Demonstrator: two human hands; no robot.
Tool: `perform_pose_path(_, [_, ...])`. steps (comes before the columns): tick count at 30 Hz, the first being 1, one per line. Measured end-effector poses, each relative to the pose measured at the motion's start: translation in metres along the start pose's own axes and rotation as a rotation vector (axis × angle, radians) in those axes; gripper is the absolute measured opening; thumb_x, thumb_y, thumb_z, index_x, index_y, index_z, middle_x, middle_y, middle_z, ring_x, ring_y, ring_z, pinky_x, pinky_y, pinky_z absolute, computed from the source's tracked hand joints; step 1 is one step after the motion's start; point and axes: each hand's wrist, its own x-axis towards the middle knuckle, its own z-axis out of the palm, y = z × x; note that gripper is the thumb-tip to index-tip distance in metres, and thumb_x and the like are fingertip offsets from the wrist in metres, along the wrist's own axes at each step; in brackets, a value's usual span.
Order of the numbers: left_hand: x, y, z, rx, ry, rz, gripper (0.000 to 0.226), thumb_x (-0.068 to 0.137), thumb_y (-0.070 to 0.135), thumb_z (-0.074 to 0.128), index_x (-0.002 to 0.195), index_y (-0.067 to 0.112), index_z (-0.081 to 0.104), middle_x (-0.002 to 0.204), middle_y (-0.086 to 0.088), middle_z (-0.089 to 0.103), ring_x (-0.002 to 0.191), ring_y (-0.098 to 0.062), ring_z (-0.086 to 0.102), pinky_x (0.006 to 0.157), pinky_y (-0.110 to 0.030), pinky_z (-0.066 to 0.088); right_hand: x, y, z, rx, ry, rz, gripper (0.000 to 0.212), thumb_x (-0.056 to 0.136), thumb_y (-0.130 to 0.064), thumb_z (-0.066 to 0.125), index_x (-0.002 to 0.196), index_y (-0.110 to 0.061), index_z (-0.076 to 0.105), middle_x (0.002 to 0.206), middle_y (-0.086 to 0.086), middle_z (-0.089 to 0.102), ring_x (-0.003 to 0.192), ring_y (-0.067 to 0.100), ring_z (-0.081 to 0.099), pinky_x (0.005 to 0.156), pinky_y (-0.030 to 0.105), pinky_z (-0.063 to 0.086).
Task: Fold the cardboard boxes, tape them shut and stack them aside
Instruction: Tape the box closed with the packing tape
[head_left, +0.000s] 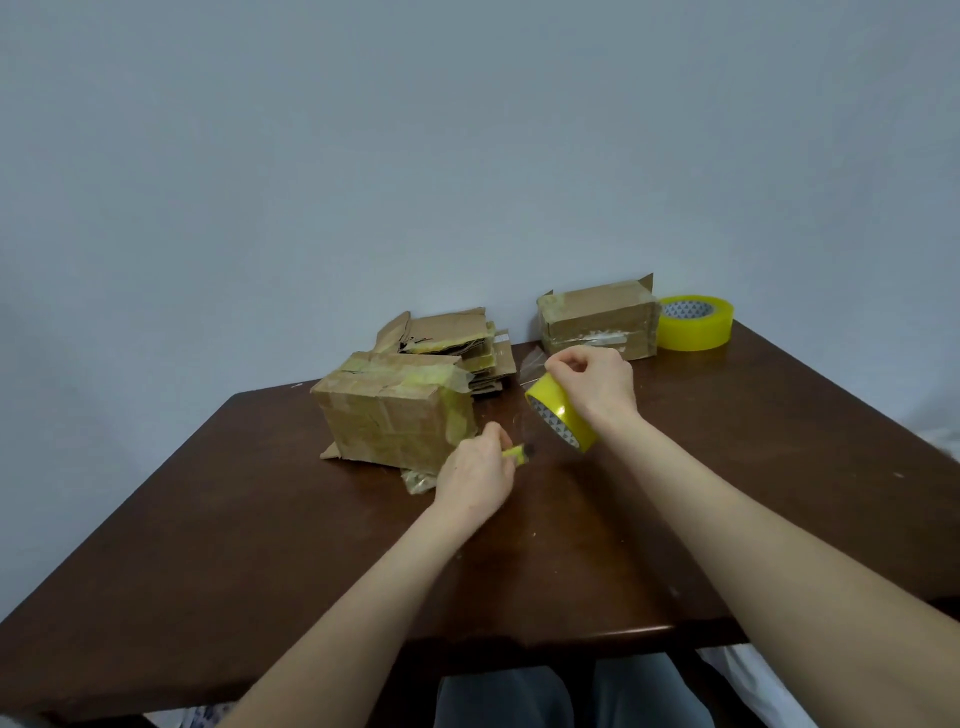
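Note:
A taped cardboard box (389, 415) stands mid-table, left of my hands. Just to its right, my left hand (475, 470) grips a small yellow cutter (517, 453), its tip pointing right. My right hand (595, 384) holds a yellow tape roll (558, 413) tilted above the table, fingers pinching a clear strip of tape (535, 361) pulled from it. Behind the near box lies a pile of flattened cardboard boxes (457, 343). A second taped box (597, 322) sits at the back by the wall.
A larger yellow tape roll (693, 322) lies flat at the back right, beside the far box. A crumpled tape scrap (418, 480) lies at the near box's front corner. The dark wooden table (260, 545) meets a pale wall behind.

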Motion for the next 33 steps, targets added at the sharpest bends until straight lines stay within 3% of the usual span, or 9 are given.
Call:
perform_pose_path(3, [0.004,0.01,0.01,0.034,-0.034,0.037,0.021,0.094,0.033,0.053,0.108,0.018,0.056,0.105,-0.002,0.06,0.1,-0.021,0.057,0.076,-0.033,0.048,0.003,0.003,-0.016,0.004,0.052,0.0,0.013,0.088,-0.025,0.062,0.089,-0.021,0.074,0.08,-0.009,0.06,0.085,0.01,0.053,0.074,0.022,0.037])
perform_pose_path(7, [0.026,0.04,-0.017,-0.142,0.351,0.204,0.018,0.091,0.031,0.058,0.106,0.022,0.065,0.104,0.006,0.062,0.101,-0.012,0.052,0.082,-0.027,0.046,0.01,0.01,-0.033,-0.03,0.103,-0.022,0.012,0.087,-0.027,0.064,0.088,-0.022,0.075,0.085,-0.003,0.068,0.084,0.011,0.058,0.076,0.024,0.042])
perform_pose_path(9, [0.043,0.062,-0.035,-0.171,0.406,0.25,0.022,0.09,0.033,0.06,0.108,0.023,0.068,0.104,0.005,0.063,0.102,-0.013,0.053,0.083,-0.026,0.042,0.012,0.013,-0.039,-0.035,0.118,-0.035,0.012,0.086,-0.028,0.065,0.088,-0.021,0.075,0.084,-0.003,0.069,0.084,0.012,0.061,0.074,0.025,0.044])
perform_pose_path(13, [0.066,0.089,-0.038,-0.122,0.279,0.253,0.031,0.087,0.04,0.061,0.114,0.026,0.068,0.105,0.002,0.069,0.104,-0.016,0.059,0.086,-0.032,0.048,0.012,0.017,-0.05,-0.05,0.137,-0.066,0.013,0.088,-0.026,0.064,0.089,-0.02,0.075,0.079,-0.005,0.067,0.077,0.008,0.057,0.067,0.021,0.037])
perform_pose_path(18, [0.078,0.105,-0.023,-0.304,0.195,0.207,0.018,0.082,0.029,0.069,0.097,0.022,0.076,0.093,0.002,0.074,0.091,-0.015,0.066,0.084,-0.038,0.052,0.012,0.024,-0.065,-0.068,0.133,-0.101,0.012,0.088,-0.03,0.064,0.086,-0.022,0.073,0.076,-0.005,0.067,0.074,0.01,0.058,0.064,0.023,0.037])
perform_pose_path(21, [0.082,0.114,-0.018,-0.335,0.212,0.148,0.014,0.083,0.026,0.067,0.092,0.021,0.077,0.087,0.001,0.073,0.086,-0.019,0.066,0.078,-0.036,0.053,0.013,0.029,-0.069,-0.084,0.126,-0.103,0.012,0.088,-0.034,0.064,0.087,-0.022,0.07,0.078,-0.006,0.064,0.082,0.016,0.062,0.069,0.028,0.044])
perform_pose_path(24, [0.088,0.123,-0.013,-0.351,0.211,0.118,0.015,0.082,0.02,0.063,0.089,0.021,0.076,0.089,-0.001,0.073,0.089,-0.021,0.064,0.079,-0.038,0.053,0.014,0.032,-0.071,-0.095,0.111,-0.045,0.022,0.086,-0.036,0.067,0.1,-0.019,0.067,0.084,-0.006,0.059,0.095,0.018,0.059,0.074,0.026,0.04])
perform_pose_path(29, [0.091,0.124,-0.007,-0.336,0.2,0.08,0.011,0.086,0.027,0.065,0.083,0.022,0.074,0.093,0.002,0.07,0.091,-0.019,0.063,0.076,-0.034,0.052,0.014,0.035,-0.084,0.033,0.047,0.06,0.066,0.076,-0.029,0.076,0.132,-0.017,0.043,0.095,0.002,0.068,0.1,0.016,0.059,0.081,0.025,0.041])
perform_pose_path(33, [0.086,0.127,-0.001,-0.267,0.196,0.065,0.014,0.089,0.031,0.061,0.087,0.024,0.073,0.096,0.002,0.07,0.096,-0.02,0.061,0.074,-0.033,0.049,0.015,0.039,-0.085,-0.155,0.04,0.043,0.051,0.081,-0.029,0.071,0.127,-0.022,0.049,0.087,-0.004,0.062,0.098,0.019,0.06,0.083,0.034,0.047])
